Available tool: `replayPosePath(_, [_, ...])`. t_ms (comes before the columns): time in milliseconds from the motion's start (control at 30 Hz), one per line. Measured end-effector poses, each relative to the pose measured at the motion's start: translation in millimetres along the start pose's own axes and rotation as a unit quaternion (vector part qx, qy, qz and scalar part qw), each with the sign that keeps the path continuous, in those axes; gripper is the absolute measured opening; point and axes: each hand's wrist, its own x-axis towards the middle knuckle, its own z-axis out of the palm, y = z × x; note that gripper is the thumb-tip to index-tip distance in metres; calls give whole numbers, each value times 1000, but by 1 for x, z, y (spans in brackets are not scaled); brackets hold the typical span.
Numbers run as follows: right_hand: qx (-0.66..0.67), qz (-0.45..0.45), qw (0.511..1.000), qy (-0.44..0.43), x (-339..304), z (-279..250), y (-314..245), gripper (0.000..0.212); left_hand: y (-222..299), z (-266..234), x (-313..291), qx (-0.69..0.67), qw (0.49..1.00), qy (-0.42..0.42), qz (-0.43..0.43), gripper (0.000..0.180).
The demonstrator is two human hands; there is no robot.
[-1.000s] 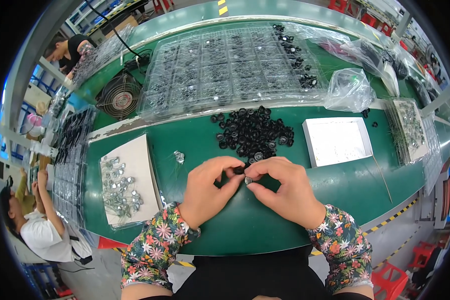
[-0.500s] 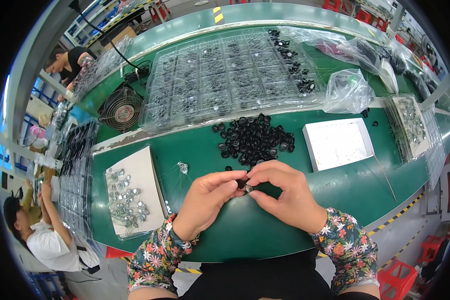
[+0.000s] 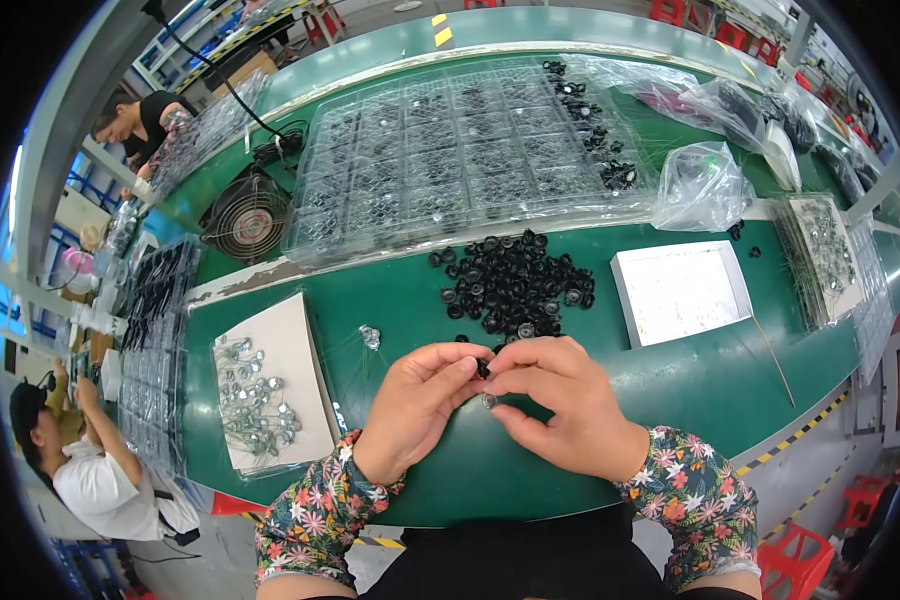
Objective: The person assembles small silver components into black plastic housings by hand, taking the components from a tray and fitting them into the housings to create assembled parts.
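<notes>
My left hand [image 3: 415, 408] is closed in a pinch on a small black round cap [image 3: 483, 368], just below the heap of black caps [image 3: 515, 280]. Right beside it, my right hand [image 3: 570, 405] has thumb and fingers bent together around a small shiny silvery disc [image 3: 489, 401] near the thumb tip. The right index fingertip reaches close to the black cap; whether it touches is too small to tell. To the left lies a pale board [image 3: 300, 365] with several silvery round parts on thin wires [image 3: 260, 390], and a few more wired parts [image 3: 370, 337] lie on the green table.
A shallow white box [image 3: 622, 300] stands right of the heap, with a thin stick [image 3: 773, 362] beside it. Behind are clear compartment trays [image 3: 430, 150], a fan [image 3: 247, 222] and plastic bags [image 3: 703, 187]. Another wired-part board [image 3: 820, 255] is far right. Two people work at left.
The silvery disc has come away from the black cap and sits lower, by my right thumb. My right fingers have spread slightly. The camera view has shifted a little.
</notes>
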Motion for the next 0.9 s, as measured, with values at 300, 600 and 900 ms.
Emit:
replayPosePath(300, [-45,3,999,1,0,1,2,23,0,4,-2,29,999,19,5,16])
replayPosePath(600, [-27,-16,999,-9,1,0,-3,23,3,11,-4,145,987,30,67,5])
replayPosePath(900, [-33,21,999,20,-1,1,4,26,4,6,-5,73,995,-4,74,13])
